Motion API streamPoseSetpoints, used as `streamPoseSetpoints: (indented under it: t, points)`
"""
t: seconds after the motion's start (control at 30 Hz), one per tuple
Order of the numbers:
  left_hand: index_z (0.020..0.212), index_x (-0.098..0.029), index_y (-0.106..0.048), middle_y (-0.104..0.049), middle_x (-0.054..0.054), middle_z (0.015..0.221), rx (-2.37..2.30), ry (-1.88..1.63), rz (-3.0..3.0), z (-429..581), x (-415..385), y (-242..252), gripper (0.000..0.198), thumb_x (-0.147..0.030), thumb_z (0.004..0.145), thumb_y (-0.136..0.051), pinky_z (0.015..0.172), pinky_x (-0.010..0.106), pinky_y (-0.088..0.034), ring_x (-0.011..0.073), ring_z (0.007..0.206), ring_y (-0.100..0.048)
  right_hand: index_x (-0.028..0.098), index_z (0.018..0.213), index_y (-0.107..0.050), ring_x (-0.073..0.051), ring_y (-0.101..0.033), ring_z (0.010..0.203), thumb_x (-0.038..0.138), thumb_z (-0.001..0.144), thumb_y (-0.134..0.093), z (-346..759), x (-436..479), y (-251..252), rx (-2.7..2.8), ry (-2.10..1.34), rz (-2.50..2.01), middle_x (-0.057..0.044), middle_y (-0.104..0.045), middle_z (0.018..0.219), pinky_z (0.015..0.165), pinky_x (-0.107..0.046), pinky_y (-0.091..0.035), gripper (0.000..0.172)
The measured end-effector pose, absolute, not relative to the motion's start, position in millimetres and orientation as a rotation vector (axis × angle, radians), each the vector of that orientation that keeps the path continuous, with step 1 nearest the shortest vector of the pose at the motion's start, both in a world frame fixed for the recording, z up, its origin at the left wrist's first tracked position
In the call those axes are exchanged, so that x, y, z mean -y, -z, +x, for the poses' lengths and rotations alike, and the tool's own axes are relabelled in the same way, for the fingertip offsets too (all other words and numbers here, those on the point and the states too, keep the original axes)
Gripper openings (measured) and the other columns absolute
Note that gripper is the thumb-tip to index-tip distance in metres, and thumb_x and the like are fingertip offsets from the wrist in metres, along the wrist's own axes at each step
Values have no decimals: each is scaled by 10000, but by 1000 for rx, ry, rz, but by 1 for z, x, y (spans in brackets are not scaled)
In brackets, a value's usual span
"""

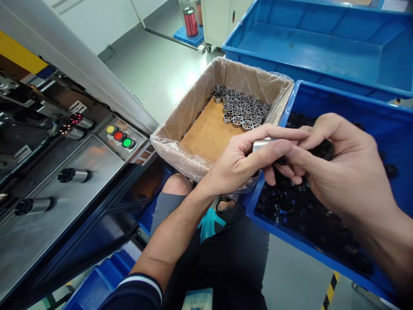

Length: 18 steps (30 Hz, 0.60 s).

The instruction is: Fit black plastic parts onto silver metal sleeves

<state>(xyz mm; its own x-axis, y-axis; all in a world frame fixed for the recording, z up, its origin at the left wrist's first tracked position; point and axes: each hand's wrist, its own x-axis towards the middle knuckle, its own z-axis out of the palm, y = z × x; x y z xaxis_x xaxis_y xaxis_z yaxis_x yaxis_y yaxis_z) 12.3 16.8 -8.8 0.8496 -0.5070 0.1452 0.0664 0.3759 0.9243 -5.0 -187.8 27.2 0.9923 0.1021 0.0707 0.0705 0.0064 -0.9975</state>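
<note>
My left hand (245, 161) is closed round a short silver metal cylinder (262, 144), pinched between thumb and fingers above the near corner of the cardboard box. My right hand (338, 159) is closed too, its fingertips meeting the left hand's and pinching a small black part (322, 149) at the cylinder's end. Both hands hover over the blue bin (290, 237) filled with several black plastic parts. The plastic-lined cardboard box (180, 129) holds rows of silver ring-shaped metal parts (241, 110) standing on end on a brown sheet.
A machine bench at left carries several spindles with parts on them (74, 175) and yellow, red and green buttons (120, 136). An empty blue crate (322, 47) sits behind. My knees and dark clothing are below; more blue bins (103, 280) stand on the floor.
</note>
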Motion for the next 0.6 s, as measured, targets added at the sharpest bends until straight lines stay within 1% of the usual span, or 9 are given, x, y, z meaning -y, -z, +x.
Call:
streamPoseSetpoints:
  t: [0.07,0.13,0.17,0.23,0.3,0.4,0.5,0.53,0.6]
  points:
    - [1320,-248,-847,-911,39,1089,435,286,1138,13,-16,15,682,-901,1124,-808,611,276,-655,214,830,-903,263,865,-719,-110,-576,534,575,943,-1149,0,191,-30,70,-158,-1445,51,-648,694,462,-235,-492,537]
    - [1200,-237,-746,-926,64,1203,399,190,1104,17,-14,22,743,-969,1083,-801,561,246,-561,182,801,-877,227,862,-746,-76,-516,561,651,925,-1138,8,195,-33,-52,-226,-1364,31,-645,762,435,-186,-395,581]
    - [1146,-241,-678,-928,70,1220,368,161,1086,19,-13,25,759,-988,1073,-795,540,236,-515,168,783,-867,209,862,-753,-71,-512,592,613,941,-1124,12,197,-35,-114,-249,-1344,17,-647,807,443,-173,-383,554]
    - [1112,-260,-588,-921,48,1144,291,145,1076,22,-11,29,752,-993,1098,-752,516,234,-468,143,706,-824,184,876,-778,-78,-535,654,420,931,-1077,18,199,-35,-207,-303,-1326,-9,-656,887,478,-175,-422,385]
    - [1147,-271,-624,-882,9,988,273,152,1077,23,-11,30,726,-996,1143,-668,502,249,-456,122,588,-738,180,941,-821,-97,-561,687,276,840,-1007,21,199,-34,-256,-358,-1302,-30,-676,955,507,-199,-464,232]
    - [1179,-261,-716,-870,12,970,362,170,1083,21,-15,28,684,-943,1189,-659,540,256,-467,99,575,-694,212,953,-794,-107,-518,635,267,789,-933,19,197,-30,-294,-396,-1286,-23,-651,902,492,-222,-445,222]
    - [1143,-249,-707,-862,28,958,403,198,1079,18,-18,27,753,-1001,1142,-678,544,259,-473,100,574,-679,212,894,-732,-89,-471,593,289,897,-927,13,195,-30,-254,-422,-1340,-4,-613,811,494,-203,-412,210]
    - [1151,-255,-696,-842,23,917,409,206,1055,18,-17,27,803,-1055,1118,-640,524,262,-465,107,553,-663,210,918,-752,-86,-481,591,291,940,-942,12,196,-30,-216,-424,-1363,4,-612,789,507,-195,-418,208]
    - [1148,-267,-662,-789,9,825,390,192,1002,17,-15,28,886,-1130,1114,-468,486,260,-434,113,505,-618,221,993,-810,-89,-516,581,326,1006,-975,9,197,-31,-112,-417,-1389,14,-626,754,515,-187,-427,196]
